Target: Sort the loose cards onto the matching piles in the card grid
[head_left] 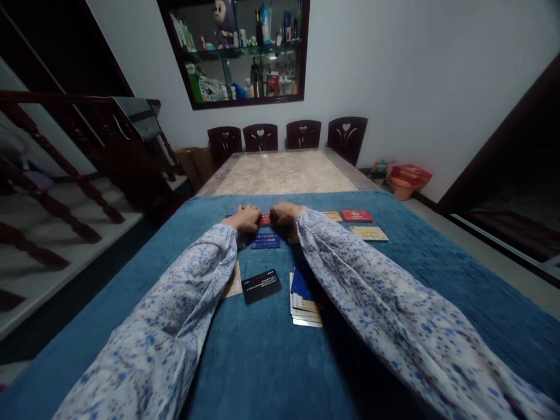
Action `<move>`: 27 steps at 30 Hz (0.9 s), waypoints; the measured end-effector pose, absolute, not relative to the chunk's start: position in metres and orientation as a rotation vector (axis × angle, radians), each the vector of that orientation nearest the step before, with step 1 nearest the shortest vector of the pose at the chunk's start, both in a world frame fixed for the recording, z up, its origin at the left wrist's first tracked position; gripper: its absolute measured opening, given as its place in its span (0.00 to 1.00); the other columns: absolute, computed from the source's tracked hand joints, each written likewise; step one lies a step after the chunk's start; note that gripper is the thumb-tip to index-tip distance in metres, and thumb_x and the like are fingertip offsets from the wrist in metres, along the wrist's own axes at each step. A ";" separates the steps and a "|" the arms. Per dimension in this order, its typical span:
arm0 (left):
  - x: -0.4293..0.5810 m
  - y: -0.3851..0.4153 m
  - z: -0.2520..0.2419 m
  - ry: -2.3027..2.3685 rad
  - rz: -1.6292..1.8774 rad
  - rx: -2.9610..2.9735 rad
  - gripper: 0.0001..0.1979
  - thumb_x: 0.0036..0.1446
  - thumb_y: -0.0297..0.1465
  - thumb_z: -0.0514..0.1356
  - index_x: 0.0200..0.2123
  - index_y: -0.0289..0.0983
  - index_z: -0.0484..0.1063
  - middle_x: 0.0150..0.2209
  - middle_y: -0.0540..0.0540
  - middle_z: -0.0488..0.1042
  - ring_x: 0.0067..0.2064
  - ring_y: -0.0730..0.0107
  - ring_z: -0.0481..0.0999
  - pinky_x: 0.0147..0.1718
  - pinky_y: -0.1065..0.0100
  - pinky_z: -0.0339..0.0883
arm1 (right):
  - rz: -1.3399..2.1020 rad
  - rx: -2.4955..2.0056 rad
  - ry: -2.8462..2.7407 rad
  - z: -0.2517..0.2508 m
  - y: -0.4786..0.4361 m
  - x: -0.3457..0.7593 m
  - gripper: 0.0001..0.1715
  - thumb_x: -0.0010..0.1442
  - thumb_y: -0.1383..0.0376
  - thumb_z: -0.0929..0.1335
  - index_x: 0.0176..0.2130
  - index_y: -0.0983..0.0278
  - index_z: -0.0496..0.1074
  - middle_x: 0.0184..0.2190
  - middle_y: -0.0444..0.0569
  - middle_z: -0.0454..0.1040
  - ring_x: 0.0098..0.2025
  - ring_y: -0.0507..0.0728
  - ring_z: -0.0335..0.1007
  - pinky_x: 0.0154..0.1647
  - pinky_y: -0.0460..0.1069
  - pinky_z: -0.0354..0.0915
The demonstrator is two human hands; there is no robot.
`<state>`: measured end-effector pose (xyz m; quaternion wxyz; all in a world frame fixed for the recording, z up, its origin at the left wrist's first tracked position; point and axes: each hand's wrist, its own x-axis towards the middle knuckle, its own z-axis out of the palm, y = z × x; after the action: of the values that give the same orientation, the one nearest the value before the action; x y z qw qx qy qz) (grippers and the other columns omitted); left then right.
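Observation:
Both my arms reach forward in flowered sleeves over a blue cloth (262, 361). My left hand (246, 218) and my right hand (284, 213) meet at a red card (265, 220) lying flat on the cloth, fingers curled down onto its two ends. Just in front of it lies a blue card (265, 241). Nearer to me are a black card (261, 286), a beige card (234, 283) partly under my left sleeve, and a small stack of cards (304, 303) beside my right sleeve.
To the right lie a red card (356, 216), a beige card (368, 233) and a tan card (332, 216). Beyond the cloth is bare marble tabletop (284, 172), then several dark chairs (301, 134). A wooden stair rail (65, 163) stands left, a red bucket (406, 181) right.

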<state>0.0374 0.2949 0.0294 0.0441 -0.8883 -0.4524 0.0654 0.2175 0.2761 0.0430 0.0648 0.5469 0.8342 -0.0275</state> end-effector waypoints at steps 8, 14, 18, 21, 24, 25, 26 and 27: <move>0.017 0.271 0.038 -1.334 0.062 -2.697 0.20 0.57 0.27 0.57 0.53 0.36 0.74 0.55 0.34 0.71 0.59 0.43 0.66 0.57 0.44 0.59 | 0.008 1.614 2.556 0.049 0.268 0.223 0.28 0.59 0.63 0.73 0.58 0.65 0.75 0.59 0.63 0.73 0.58 0.68 0.73 0.52 0.56 0.70; 0.003 0.228 0.046 -1.314 -0.060 -2.699 0.13 0.59 0.28 0.58 0.47 0.35 0.74 0.50 0.34 0.72 0.55 0.45 0.68 0.55 0.45 0.59 | 0.146 1.577 2.696 0.058 0.247 0.223 0.26 0.64 0.61 0.70 0.61 0.62 0.74 0.61 0.62 0.71 0.63 0.69 0.64 0.57 0.59 0.63; -0.004 0.199 0.047 -1.361 -0.024 -2.648 0.09 0.62 0.31 0.58 0.43 0.36 0.74 0.49 0.36 0.73 0.54 0.48 0.69 0.54 0.49 0.61 | 0.217 1.513 2.755 0.062 0.231 0.217 0.21 0.65 0.66 0.68 0.57 0.62 0.76 0.58 0.59 0.73 0.61 0.67 0.64 0.53 0.56 0.60; -0.010 0.181 0.045 -1.411 0.032 -2.624 0.07 0.62 0.34 0.59 0.39 0.37 0.75 0.46 0.37 0.74 0.52 0.49 0.70 0.52 0.51 0.62 | 0.249 1.465 2.802 0.063 0.219 0.208 0.19 0.65 0.68 0.66 0.54 0.61 0.78 0.55 0.57 0.76 0.59 0.65 0.65 0.50 0.54 0.58; -0.015 0.165 0.046 -1.463 0.063 -2.611 0.09 0.62 0.35 0.59 0.38 0.37 0.76 0.45 0.36 0.76 0.50 0.49 0.73 0.50 0.52 0.64 | 0.228 1.404 2.846 0.061 0.208 0.198 0.18 0.66 0.69 0.65 0.51 0.61 0.79 0.54 0.56 0.78 0.58 0.64 0.67 0.49 0.54 0.57; -0.017 0.160 0.046 -1.481 0.076 -2.612 0.09 0.62 0.36 0.59 0.38 0.37 0.76 0.45 0.36 0.77 0.49 0.49 0.74 0.49 0.53 0.64 | 0.212 1.378 2.861 0.060 0.204 0.194 0.18 0.66 0.69 0.64 0.51 0.61 0.80 0.53 0.55 0.78 0.58 0.64 0.67 0.49 0.54 0.56; -0.018 0.154 0.047 -1.507 0.100 -2.613 0.10 0.62 0.37 0.59 0.38 0.37 0.77 0.44 0.36 0.78 0.48 0.49 0.76 0.48 0.54 0.65 | 0.198 1.359 2.875 0.059 0.201 0.190 0.19 0.66 0.69 0.64 0.51 0.60 0.80 0.53 0.55 0.79 0.58 0.64 0.68 0.49 0.54 0.56; -0.019 0.149 0.048 -1.540 0.130 -2.611 0.11 0.62 0.38 0.59 0.37 0.37 0.77 0.43 0.36 0.79 0.47 0.49 0.77 0.46 0.55 0.66 | 0.185 1.343 2.889 0.058 0.197 0.186 0.19 0.65 0.69 0.65 0.51 0.60 0.80 0.53 0.54 0.79 0.58 0.63 0.69 0.49 0.54 0.56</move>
<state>-0.0190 0.1490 0.0482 0.0535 -0.8593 -0.5068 0.0429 0.1858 0.1972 0.0577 -0.0249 0.4206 0.9051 0.0580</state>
